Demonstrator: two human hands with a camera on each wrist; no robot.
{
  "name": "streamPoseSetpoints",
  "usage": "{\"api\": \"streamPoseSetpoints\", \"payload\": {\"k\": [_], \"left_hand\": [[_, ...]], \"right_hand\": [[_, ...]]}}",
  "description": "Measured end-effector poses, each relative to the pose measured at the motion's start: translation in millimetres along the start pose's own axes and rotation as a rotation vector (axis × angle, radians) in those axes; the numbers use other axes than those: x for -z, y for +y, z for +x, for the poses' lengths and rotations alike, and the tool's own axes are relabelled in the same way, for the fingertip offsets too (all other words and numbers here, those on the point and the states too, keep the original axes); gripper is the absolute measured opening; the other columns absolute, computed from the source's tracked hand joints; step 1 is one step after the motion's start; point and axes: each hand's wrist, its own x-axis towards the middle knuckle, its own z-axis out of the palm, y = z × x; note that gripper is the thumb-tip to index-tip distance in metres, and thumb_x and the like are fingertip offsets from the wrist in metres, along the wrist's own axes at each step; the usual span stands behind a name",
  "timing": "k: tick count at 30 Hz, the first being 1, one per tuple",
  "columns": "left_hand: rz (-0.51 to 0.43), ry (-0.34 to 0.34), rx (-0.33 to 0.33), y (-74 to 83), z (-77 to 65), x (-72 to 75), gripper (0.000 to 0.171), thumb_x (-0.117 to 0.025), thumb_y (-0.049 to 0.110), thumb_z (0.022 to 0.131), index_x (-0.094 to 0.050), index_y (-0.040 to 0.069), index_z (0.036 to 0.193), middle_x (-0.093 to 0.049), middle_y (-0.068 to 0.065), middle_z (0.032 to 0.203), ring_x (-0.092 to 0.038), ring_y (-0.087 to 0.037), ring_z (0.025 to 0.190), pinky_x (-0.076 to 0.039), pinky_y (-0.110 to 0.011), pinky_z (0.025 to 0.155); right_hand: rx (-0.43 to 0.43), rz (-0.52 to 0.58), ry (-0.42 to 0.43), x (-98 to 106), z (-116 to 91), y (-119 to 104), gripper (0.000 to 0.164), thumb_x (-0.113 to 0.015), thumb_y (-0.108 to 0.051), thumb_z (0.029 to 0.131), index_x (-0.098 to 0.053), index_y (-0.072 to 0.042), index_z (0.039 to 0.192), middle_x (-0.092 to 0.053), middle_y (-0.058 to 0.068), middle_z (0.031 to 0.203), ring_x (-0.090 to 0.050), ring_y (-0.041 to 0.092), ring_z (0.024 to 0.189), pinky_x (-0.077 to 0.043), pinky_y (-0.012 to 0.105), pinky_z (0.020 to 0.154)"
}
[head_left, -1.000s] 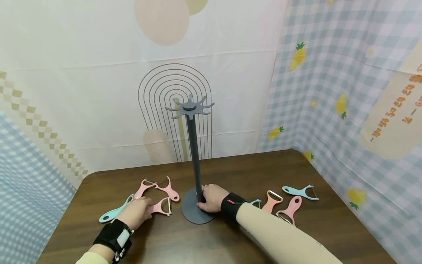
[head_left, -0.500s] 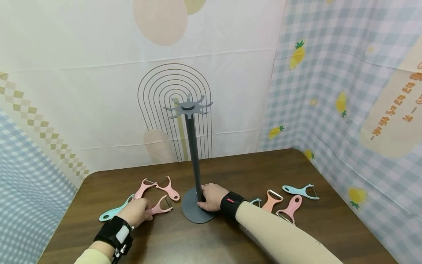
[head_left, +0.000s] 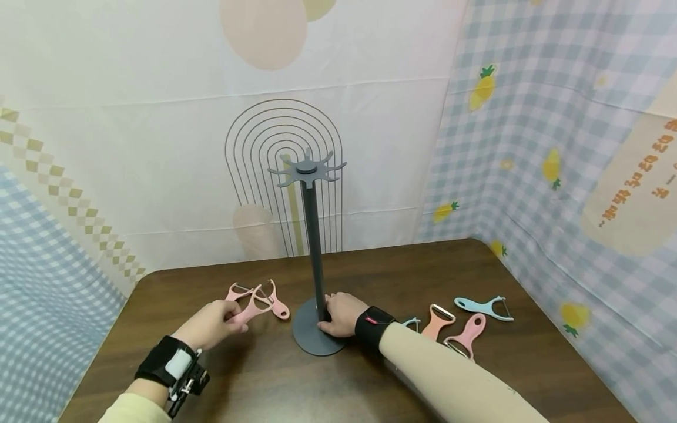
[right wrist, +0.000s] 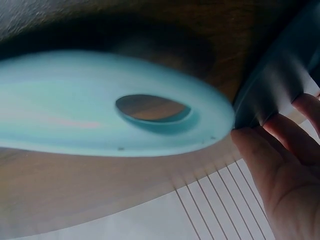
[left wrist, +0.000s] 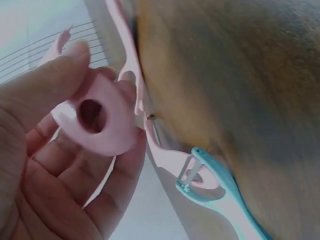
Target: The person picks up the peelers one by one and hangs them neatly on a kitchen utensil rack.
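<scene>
My left hand point(head_left: 211, 323) pinches the handle of a pink peeler point(head_left: 247, 314), raised just off the table, its blade end pointing away to the right. In the left wrist view the handle's holed end point(left wrist: 119, 125) sits between thumb and fingers. Behind it lie two more pink peelers, one at the right point(head_left: 281, 310) and one partly covered point(head_left: 234, 293). A light-blue peeler point(left wrist: 231, 202) shows only in the left wrist view. My right hand point(head_left: 345, 315) grips the foot of a grey stand's pole point(head_left: 313, 235), above its round base point(head_left: 309, 338); the stand is upright.
Curved hooks point(head_left: 307, 170) ring the stand's top. On the right lie a light-blue peeler point(head_left: 478, 306), an orange peeler point(head_left: 435, 326), a pink peeler point(head_left: 469, 332) and another blue peeler point(head_left: 412, 322), mostly behind the right sleeve. Cloth point(head_left: 381, 147) hangs behind the brown table point(head_left: 296, 393).
My left hand has lifted the pink peeler off the table and tilted its blade end up and away, over the other pink peelers. My right hand stays at the pole's foot.
</scene>
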Motion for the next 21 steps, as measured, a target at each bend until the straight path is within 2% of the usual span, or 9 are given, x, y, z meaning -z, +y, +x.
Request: {"api": "streamPoseSetpoints", "payload": {"k": [7, 9, 17, 21], "left_hand": [[-0.139, 0.144, -0.006, 7.6, 5.2, 8.1, 0.012, -0.075, 0.019, 0.085, -0.067, 0.010, 0.086, -0.060, 0.000, 0.079, -0.052, -0.013, 0.067, -0.043, -0.026, 0.054], [-0.170, 0.178, 0.009, 10.9, 6.5, 10.6, 0.014, -0.076, 0.022, 0.085, -0.069, 0.011, 0.086, -0.060, -0.001, 0.079, -0.051, -0.012, 0.063, -0.043, -0.026, 0.051], [-0.224, 0.233, 0.026, 19.3, 11.0, 18.8, 0.019, -0.077, 0.030, 0.084, -0.067, 0.014, 0.081, -0.047, 0.007, 0.062, -0.041, -0.008, 0.053, -0.033, -0.023, 0.048], [-0.258, 0.274, 0.023, 22.3, 14.7, 21.6, 0.020, -0.076, 0.032, 0.085, -0.070, 0.013, 0.087, -0.053, 0.004, 0.065, -0.043, -0.008, 0.053, -0.036, -0.023, 0.049]], "right_hand": [[-0.003, 0.006, -0.005, -1, 0, 1, 0.039, -0.069, -0.042, 0.087, -0.064, -0.009, 0.107, -0.063, -0.001, 0.087, -0.058, 0.015, 0.084, -0.048, 0.028, 0.076], [-0.011, 0.018, -0.009, 0, 0, 0, 0.039, -0.069, -0.042, 0.087, -0.063, -0.009, 0.107, -0.063, -0.001, 0.088, -0.058, 0.015, 0.085, -0.048, 0.029, 0.077], [-0.057, 0.048, -0.037, -1, -1, -3, 0.050, -0.069, -0.042, 0.088, -0.061, -0.005, 0.121, -0.066, 0.007, 0.105, -0.061, 0.021, 0.101, -0.048, 0.033, 0.090], [-0.043, 0.061, -0.020, -3, -2, -3, 0.045, -0.069, -0.039, 0.089, -0.067, -0.003, 0.117, -0.064, 0.009, 0.122, -0.058, 0.023, 0.114, -0.045, 0.033, 0.098]]}}
